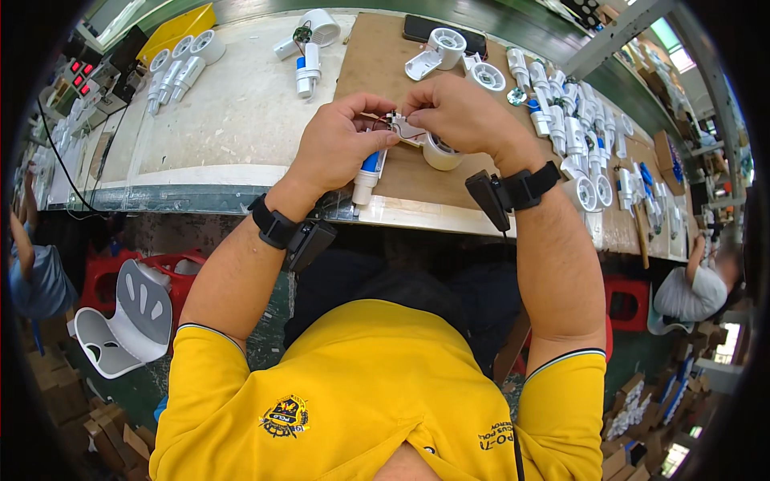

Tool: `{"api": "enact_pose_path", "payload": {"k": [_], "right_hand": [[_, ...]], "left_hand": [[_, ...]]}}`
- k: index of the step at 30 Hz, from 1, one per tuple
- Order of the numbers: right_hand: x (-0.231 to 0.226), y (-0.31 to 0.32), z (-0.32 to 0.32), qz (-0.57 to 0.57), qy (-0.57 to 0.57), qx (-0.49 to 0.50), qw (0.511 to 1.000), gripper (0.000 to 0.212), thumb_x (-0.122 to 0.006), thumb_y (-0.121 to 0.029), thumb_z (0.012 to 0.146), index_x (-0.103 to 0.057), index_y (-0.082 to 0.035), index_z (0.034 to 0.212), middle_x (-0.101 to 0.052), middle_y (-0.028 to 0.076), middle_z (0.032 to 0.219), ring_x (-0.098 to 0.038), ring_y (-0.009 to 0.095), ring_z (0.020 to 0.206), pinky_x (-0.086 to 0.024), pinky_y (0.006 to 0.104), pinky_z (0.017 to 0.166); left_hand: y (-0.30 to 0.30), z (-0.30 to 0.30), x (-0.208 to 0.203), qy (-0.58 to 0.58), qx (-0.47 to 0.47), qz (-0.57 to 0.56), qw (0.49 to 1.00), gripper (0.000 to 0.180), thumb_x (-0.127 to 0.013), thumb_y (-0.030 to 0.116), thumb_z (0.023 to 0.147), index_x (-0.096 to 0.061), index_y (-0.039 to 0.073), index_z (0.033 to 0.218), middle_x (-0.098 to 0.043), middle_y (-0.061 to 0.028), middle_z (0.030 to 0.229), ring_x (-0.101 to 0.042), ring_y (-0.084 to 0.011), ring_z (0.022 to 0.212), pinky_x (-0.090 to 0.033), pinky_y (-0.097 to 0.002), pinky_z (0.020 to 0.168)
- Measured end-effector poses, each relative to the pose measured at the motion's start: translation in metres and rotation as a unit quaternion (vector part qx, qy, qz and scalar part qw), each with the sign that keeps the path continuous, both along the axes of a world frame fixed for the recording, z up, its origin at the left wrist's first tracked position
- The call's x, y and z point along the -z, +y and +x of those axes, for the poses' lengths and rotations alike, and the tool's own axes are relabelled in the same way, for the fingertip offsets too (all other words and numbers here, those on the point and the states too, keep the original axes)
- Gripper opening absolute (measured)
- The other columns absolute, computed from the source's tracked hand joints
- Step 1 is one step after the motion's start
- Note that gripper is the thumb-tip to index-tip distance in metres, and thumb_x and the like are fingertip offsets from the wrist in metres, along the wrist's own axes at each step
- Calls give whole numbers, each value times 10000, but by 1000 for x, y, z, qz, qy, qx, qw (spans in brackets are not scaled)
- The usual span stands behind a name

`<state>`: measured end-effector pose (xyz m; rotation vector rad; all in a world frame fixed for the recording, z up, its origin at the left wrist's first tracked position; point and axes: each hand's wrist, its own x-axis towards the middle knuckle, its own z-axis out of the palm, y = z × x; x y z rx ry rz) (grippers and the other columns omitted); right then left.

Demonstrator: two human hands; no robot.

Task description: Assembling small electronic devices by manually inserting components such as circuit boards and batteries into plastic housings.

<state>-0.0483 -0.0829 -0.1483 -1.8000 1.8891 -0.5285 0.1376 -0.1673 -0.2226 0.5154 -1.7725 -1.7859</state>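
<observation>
Over the near part of the workbench, my left hand (333,143) pinches a small white plastic housing (399,128) with thin red and dark wires between thumb and fingers. My right hand (465,116) meets it from the other side, its thumb and index finger closed at the wires; what exactly they grip is hidden. Beneath my left hand lies a white tube (365,188) with a blue cylinder (370,162) in it, close to the table edge. A round white ring-shaped part (443,154) rests under my right hand. Both wrists wear black straps with small boxes.
Several white tube-and-ring assemblies (573,120) crowd the right of the bench. More stand at the left (180,72), beside a yellow bin (180,32). A part-built unit (305,68) lies at the back, near a black phone-like slab (443,34). Other people sit at both sides.
</observation>
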Motion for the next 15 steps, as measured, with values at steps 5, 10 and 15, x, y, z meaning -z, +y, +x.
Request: {"api": "enact_pose_path", "payload": {"k": [5, 10, 15], "right_hand": [[0, 2, -1, 33, -72, 46, 996, 149, -678, -143, 882, -706, -6, 933, -701, 40, 791, -631, 121, 729, -494, 294, 681], [4, 2, -1, 47, -108, 58, 991, 141, -670, -149, 880, -710, -16, 904, -699, 32, 791, -630, 104, 733, -494, 278, 682], [9, 1, -2, 81, -138, 87, 983, 144, -659, -152, 862, -705, -15, 869, -698, 40, 790, -638, 109, 735, -499, 270, 687]], "left_hand": [[1, -1, -6, -29, -5, -23, 999, 334, -744, -9, 824, -681, -1, 1152, -722, -77, 1010, -683, -121, 874, -551, -250, 775], [7, -1, -14, -66, -10, -54, 996, 337, -733, -32, 840, -663, 8, 1168, -715, -88, 988, -681, -123, 878, -552, -247, 773], [8, -1, -13, -50, -17, -40, 998, 317, -748, -2, 815, -693, 17, 1126, -733, -80, 943, -681, -119, 844, -542, -247, 738]]}}
